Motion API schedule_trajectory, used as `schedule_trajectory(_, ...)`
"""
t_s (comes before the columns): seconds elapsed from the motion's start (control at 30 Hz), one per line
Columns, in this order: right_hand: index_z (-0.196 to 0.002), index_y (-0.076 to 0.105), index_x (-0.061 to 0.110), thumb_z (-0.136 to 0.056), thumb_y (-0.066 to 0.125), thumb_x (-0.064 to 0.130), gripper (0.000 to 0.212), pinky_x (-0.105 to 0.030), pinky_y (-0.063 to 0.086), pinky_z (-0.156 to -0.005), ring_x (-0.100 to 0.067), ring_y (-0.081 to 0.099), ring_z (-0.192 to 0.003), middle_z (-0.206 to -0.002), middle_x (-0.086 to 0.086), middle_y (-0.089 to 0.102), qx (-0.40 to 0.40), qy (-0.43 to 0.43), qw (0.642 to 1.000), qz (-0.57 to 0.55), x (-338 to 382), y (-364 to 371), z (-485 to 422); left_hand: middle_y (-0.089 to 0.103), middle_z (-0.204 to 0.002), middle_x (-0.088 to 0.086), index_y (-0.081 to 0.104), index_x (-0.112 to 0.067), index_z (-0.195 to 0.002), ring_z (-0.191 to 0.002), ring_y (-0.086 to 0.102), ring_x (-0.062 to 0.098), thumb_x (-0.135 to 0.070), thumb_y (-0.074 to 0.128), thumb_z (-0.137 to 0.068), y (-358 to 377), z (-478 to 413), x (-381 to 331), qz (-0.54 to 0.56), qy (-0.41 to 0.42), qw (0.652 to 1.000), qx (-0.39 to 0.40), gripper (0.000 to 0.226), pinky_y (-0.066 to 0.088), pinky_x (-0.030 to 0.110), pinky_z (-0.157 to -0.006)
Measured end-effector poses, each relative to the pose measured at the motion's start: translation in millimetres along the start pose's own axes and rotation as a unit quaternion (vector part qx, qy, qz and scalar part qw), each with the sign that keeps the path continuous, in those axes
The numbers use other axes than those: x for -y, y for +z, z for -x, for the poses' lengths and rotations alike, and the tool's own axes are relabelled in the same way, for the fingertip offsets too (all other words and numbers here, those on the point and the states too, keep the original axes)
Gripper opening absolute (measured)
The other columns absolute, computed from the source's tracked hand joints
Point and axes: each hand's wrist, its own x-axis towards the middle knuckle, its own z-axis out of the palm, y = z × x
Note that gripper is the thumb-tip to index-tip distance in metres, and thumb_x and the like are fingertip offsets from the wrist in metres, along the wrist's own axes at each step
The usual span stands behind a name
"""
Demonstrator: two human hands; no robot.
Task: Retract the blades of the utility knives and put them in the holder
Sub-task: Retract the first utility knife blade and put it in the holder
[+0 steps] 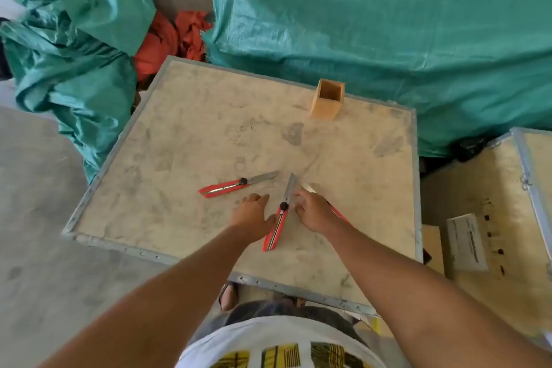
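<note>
Three red utility knives lie on the wooden crate top [185, 140], all with blades out. The left knife [227, 187] lies apart, blade pointing right. The middle knife [279, 219] points away from me, between my hands. My left hand [252, 215] rests beside its handle, fingers apart. My right hand [313, 212] hovers over the right knife [337, 212], which it mostly hides; only the blade tip and a bit of red handle show. Whether it grips that knife is unclear. The square wooden holder [327, 103] stands at the far edge.
Green tarpaulin [373, 33] covers bundles behind and left of the crate, with red cloth [167, 42] between. A second wooden crate [493, 224] with a white label stands to the right. Concrete floor lies to the left.
</note>
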Motion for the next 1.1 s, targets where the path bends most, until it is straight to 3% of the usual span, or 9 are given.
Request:
schedule_trajectory(0.07, -0.134, 0.059, 0.009, -0.099, 0.06, 0.022, 0.037, -0.028, 0.046, -0.086, -0.031, 0.066, -0.111, -0.121, -0.014, 0.071, -0.003, 0.027, 0.999, -0.036, -1.0, 5.0, 0.5, 0.053, -0.137, 0.008, 0.044, -0.02, -0.145, -0.127, 0.05, 0.03, -0.048, 0.057, -0.088, 12.2, 7.4, -1.9, 0.034, -0.027, 0.999, 0.01, 0.065, 0.049, 0.044, -0.1)
schedule_trajectory(0.17, -0.139, 0.058, 0.011, -0.099, 0.062, 0.022, 0.041, -0.025, 0.045, -0.094, -0.026, 0.064, -0.119, -0.129, -0.011, 0.068, 0.004, 0.043, 0.997, -0.056, 4.4, 10.3, 2.0, 0.054, -0.13, 0.006, 0.05, -0.028, -0.138, -0.12, 0.052, 0.028, -0.046, 0.063, -0.084, 36.4, 21.8, -7.2, 0.055, -0.045, 0.997, 0.032, 0.059, 0.052, 0.042, -0.095)
schedule_trajectory(0.27, -0.136, 0.061, 0.011, -0.097, 0.064, 0.017, 0.04, -0.022, 0.043, -0.097, -0.024, 0.065, -0.119, -0.131, -0.01, 0.068, 0.009, 0.049, 0.996, -0.069, 10.8, 15.3, -1.7, 0.05, -0.133, 0.004, 0.042, -0.03, -0.144, -0.119, 0.052, 0.025, -0.038, 0.071, -0.081, 55.7, 27.5, -13.9, 0.062, -0.047, 0.997, 0.018, 0.07, 0.052, 0.037, -0.096)
schedule_trajectory(0.47, -0.118, 0.069, 0.013, -0.096, 0.063, 0.012, 0.023, -0.023, 0.047, -0.089, -0.018, 0.067, -0.103, -0.111, -0.003, 0.072, -0.004, 0.102, 0.984, -0.143, 9.1, 24.7, -7.6, 0.052, -0.131, 0.007, 0.046, -0.024, -0.143, -0.106, 0.058, 0.022, -0.02, 0.066, -0.084, 66.3, 29.0, -17.4, 0.13, -0.059, 0.99, -0.006, 0.062, 0.052, 0.026, -0.09)
schedule_trajectory(0.6, -0.097, 0.067, 0.028, -0.096, 0.064, 0.011, 0.017, -0.045, 0.062, -0.087, -0.022, 0.072, -0.098, -0.102, 0.0, 0.071, 0.01, 0.136, 0.959, -0.249, 9.2, 23.0, -8.0, 0.057, -0.124, 0.003, 0.046, -0.022, -0.146, -0.101, 0.057, 0.016, -0.022, 0.067, -0.083, 61.4, 32.0, -9.5, 0.178, -0.058, 0.982, 0.005, 0.066, 0.044, 0.018, -0.081)
schedule_trajectory(0.7, -0.097, 0.067, 0.026, -0.098, 0.062, 0.006, 0.02, -0.044, 0.066, -0.077, -0.026, 0.074, -0.095, -0.111, -0.011, 0.069, 0.023, 0.141, 0.935, -0.324, 15.5, 11.6, -4.2, 0.065, -0.114, -0.001, 0.047, -0.025, -0.144, -0.097, 0.058, 0.011, -0.023, 0.073, -0.084, 50.9, 37.9, -6.7, 0.226, -0.048, 0.973, -0.006, 0.065, 0.047, 0.021, -0.082)
schedule_trajectory(0.83, -0.11, 0.069, 0.014, -0.098, 0.062, 0.004, 0.017, -0.04, 0.066, -0.075, -0.019, 0.075, -0.089, -0.112, -0.011, 0.068, 0.009, 0.122, 0.917, -0.38, 28.4, -13.0, 3.8, 0.069, -0.113, -0.008, 0.045, -0.034, -0.144, -0.094, 0.066, 0.005, -0.019, 0.07, -0.09, 23.0, 45.7, -2.4, 0.33, -0.023, 0.944, 0.016, 0.062, 0.059, 0.029, -0.083)
schedule_trajectory(1.0, -0.12, 0.07, 0.007, -0.097, 0.064, 0.004, 0.023, -0.035, 0.066, -0.073, -0.018, 0.076, -0.088, -0.11, -0.01, 0.073, -0.019, 0.096, 0.908, -0.408, 50.1, -37.8, 15.6, 0.069, -0.118, -0.01, 0.045, -0.048, -0.136, -0.098, 0.073, 0.014, -0.009, 0.073, -0.087, -16.0, 53.0, -0.1, 0.418, 0.023, 0.904, 0.086, 0.068, 0.064, 0.035, -0.075)
schedule_trajectory(1.1, -0.12, 0.07, 0.005, -0.097, 0.064, 0.004, 0.024, -0.032, 0.065, -0.07, -0.015, 0.076, -0.087, -0.109, -0.009, 0.073, -0.029, 0.077, 0.906, -0.416, 60.7, -46.8, 22.0, 0.072, -0.12, -0.009, 0.049, -0.044, -0.136, -0.095, 0.075, 0.019, -0.003, 0.074, -0.084, -33.6, 55.5, 2.4, 0.453, 0.03, 0.884, 0.111, 0.071, 0.064, 0.036, -0.075)
